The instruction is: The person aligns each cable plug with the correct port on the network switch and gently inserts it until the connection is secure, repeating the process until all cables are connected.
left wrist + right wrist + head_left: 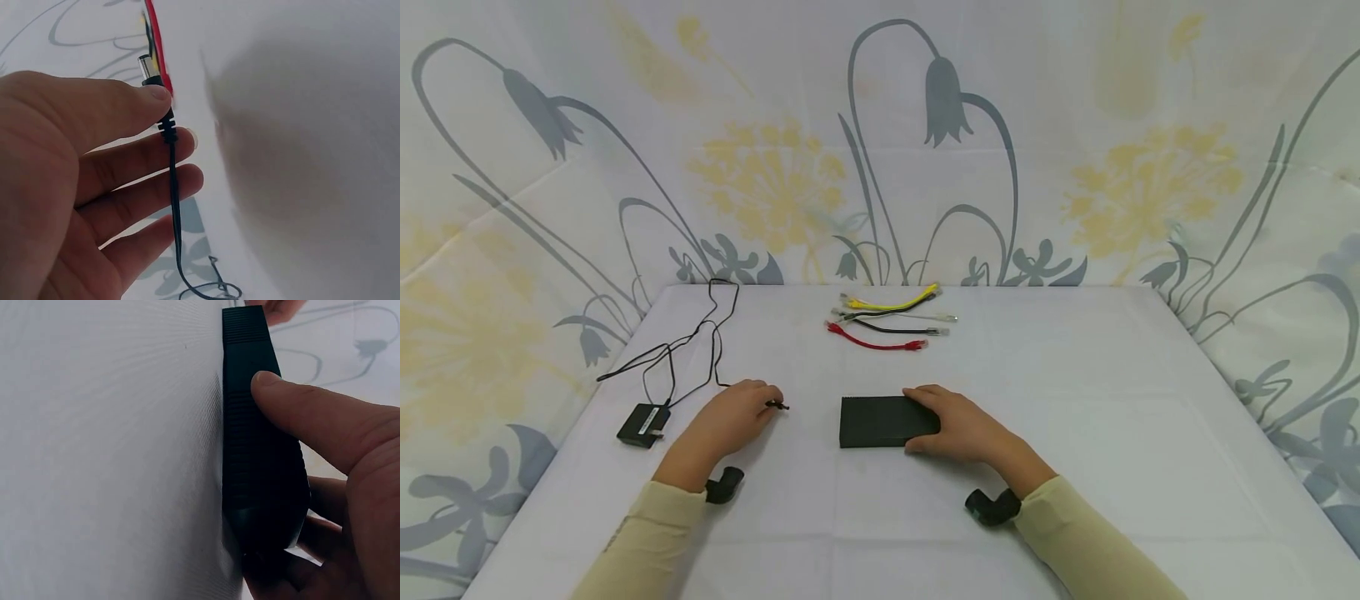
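Plug [152, 80] sits pinched in the fingers of the left hand [736, 418], left of and apart from the black box [878, 422]; this lies centrally on the tabletop [1112, 375], long axis parallel to its far edge, right end gripped by the spread right hand [964, 427].

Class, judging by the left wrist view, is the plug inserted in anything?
No: the left hand pinches the plug, and its metal tip sticks out bare.

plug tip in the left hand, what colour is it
The plug tip is silvery, showing best in the left wrist view.
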Action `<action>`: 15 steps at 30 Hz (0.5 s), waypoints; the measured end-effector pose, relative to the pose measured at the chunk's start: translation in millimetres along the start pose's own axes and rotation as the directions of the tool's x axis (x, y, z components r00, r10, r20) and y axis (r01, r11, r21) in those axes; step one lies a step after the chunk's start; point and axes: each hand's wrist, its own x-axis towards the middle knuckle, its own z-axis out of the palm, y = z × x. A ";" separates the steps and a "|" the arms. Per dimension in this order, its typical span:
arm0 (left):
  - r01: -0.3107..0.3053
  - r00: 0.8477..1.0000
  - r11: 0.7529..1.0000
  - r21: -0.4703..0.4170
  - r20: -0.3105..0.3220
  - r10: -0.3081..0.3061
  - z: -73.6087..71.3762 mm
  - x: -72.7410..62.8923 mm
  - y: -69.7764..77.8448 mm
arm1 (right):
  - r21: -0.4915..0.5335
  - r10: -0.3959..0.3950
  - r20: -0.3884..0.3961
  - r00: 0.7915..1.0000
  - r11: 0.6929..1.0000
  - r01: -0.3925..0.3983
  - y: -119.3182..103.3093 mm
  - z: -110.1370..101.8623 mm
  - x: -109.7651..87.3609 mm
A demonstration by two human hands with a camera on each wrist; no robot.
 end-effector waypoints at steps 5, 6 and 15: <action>0.018 1.000 1.000 -0.023 0.002 -0.018 3.9 5.5 1.1 | 0.000 -0.001 -0.003 1.000 1.000 0.001 3.5 1.3 0.8; 0.018 1.000 0.999 -0.032 0.004 -0.018 4.8 6.7 1.2 | -0.002 0.000 -0.006 1.000 1.000 0.000 4.5 1.7 1.3; 0.037 0.999 0.984 -0.176 0.041 -0.030 13.5 13.2 6.7 | 0.009 -0.010 -0.015 1.000 1.000 0.010 9.7 3.8 2.4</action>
